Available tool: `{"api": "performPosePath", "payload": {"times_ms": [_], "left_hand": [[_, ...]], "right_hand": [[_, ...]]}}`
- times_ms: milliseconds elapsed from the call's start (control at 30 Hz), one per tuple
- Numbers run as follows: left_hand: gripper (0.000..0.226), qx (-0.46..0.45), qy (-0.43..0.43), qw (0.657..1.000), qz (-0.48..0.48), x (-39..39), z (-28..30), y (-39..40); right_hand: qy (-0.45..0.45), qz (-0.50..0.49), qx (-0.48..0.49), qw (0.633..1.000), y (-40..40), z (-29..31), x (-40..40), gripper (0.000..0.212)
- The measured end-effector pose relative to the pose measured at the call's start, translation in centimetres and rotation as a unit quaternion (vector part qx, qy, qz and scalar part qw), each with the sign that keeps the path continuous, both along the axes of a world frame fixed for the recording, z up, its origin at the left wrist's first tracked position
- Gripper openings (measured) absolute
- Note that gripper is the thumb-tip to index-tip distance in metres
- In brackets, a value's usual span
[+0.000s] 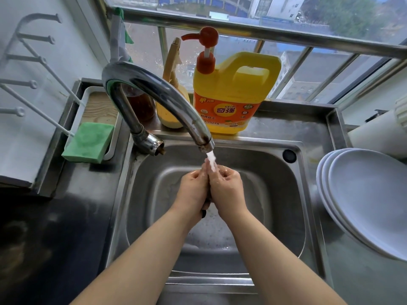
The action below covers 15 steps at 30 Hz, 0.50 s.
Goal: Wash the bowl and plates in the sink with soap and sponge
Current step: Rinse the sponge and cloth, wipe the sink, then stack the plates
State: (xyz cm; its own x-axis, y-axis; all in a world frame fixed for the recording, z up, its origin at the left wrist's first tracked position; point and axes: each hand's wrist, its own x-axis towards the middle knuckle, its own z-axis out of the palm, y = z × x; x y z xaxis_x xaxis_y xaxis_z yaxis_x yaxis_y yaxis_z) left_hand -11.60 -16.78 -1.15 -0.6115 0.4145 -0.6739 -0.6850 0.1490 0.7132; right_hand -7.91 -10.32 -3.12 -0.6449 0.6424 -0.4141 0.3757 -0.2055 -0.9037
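Water (pixel 211 160) runs from the tap (pixel 154 93) onto my two hands, which I see pressed together over the middle of the sink (pixel 284 194). My left hand (pixel 195 190) has its fingers curled loosely against the right one and grasps nothing I can make out. My right hand (pixel 228 190) is likewise curled, wet, touching the left along the thumb side, with nothing in it. Right of the sink, on the table, stands a leaning stack of white plates (pixel 370 194), well apart from my hands. I cannot tell whether the bowl is among them. Left of the sink, a green sponge (pixel 88 142) lies on the edge of a white tray (pixel 88 95). Behind the sink, on the ledge, stands a yellow soap jug (pixel 233 95) with a red pump, and just left of it a brown bottle (pixel 141 104) partly hidden by the tap
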Motion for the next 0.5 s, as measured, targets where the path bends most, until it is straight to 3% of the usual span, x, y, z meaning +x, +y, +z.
{"api": "performPosePath", "payload": {"times_ms": [133,300,433,500], "left_hand": [[0.038,0.001,0.031,0.999,0.013,-0.2,0.3,-0.2],[0.029,0.001,0.067,0.998,-0.009,-0.5,0.3,-0.9],[0.006,-0.017,0.106,0.994,-0.037,-2.1,-0.5,-2.1],[0.012,-0.009,0.085,0.996,-0.008,-3.2,-1.1,-2.8]], "right_hand": [[-0.013,-0.006,-0.029,0.999,0.1,-0.1,-0.6,0.041],[-0.062,-0.041,-0.186,0.98,1.4,-0.7,-0.6,0.035],[-0.158,0.047,-0.247,0.955,2.6,-0.9,1.2,0.048],[-0.195,0.112,-0.266,0.937,3.1,-0.4,2.5,0.05]]}}
